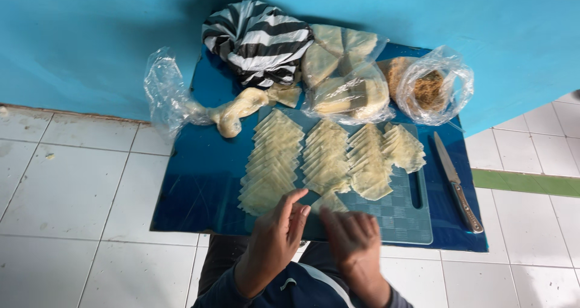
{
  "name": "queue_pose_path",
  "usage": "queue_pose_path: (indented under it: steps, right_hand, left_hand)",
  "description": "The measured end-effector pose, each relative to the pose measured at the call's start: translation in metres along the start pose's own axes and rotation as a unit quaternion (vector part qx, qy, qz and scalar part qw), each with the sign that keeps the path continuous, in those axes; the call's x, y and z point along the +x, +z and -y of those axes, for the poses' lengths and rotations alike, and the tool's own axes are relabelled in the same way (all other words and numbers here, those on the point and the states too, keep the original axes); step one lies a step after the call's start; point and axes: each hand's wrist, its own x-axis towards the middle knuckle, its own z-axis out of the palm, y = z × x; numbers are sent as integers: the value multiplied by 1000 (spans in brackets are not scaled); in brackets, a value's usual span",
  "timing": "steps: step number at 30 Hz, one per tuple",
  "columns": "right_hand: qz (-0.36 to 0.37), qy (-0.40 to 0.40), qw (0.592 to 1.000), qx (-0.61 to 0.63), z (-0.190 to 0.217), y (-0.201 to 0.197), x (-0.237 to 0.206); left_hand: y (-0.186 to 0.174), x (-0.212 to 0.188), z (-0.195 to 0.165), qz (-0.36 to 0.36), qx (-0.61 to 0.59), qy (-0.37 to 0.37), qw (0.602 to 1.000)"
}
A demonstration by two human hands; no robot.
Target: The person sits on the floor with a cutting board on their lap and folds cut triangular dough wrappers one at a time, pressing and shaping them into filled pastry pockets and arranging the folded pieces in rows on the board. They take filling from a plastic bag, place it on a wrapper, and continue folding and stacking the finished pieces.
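Nearest the camera, the left hand (275, 238) and the right hand (353, 238) meet at the near edge of a teal cutting board (399, 217), both working one pale triangular wrapper piece (329, 202). The left hand's fingers are curled over onto its left side; the right hand's fingers, blurred, lie flat along its right side, so whether they pinch or only press I cannot tell. The piece sits just beyond the fingertips, straight ahead and between the hands, its point aimed away from the person; neither hand is clearly the nearer. Beyond it, touching or almost so, lie four overlapping rows of thin wrapper triangles (326, 157), each row running away from the person, soft, matte and cream-coloured, shingled like tiles. The board has a ribbed grid surface and a slot handle on the right, and rests on a glossy blue low table (193, 181) standing on the white tiled floor (72, 193). Right of the board a steel knife (458, 184) lies lengthwise, blade pointing away. Farther off: a twisted clear bag of dough (232, 112), a black-and-white striped bag (257, 39), a bag of stacked wrappers (344, 81), and a bag of brown shredded filling (429, 87), against the blue wall (90, 42).
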Motion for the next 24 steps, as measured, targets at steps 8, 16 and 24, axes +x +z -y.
queue_pose_path:
  steps: [8,16,24]
  right_hand:
    - [-20,7,995,101,-23,-11,-11]
    - [-65,118,978,-157,-232,-60,60]
    - [54,259,952,-154,-310,12,71]
  left_hand:
    - [6,5,5,31,56,-29,997]
    - [9,2,6,-6,70,-13,997]
    - [10,3,7,4,79,-52,996]
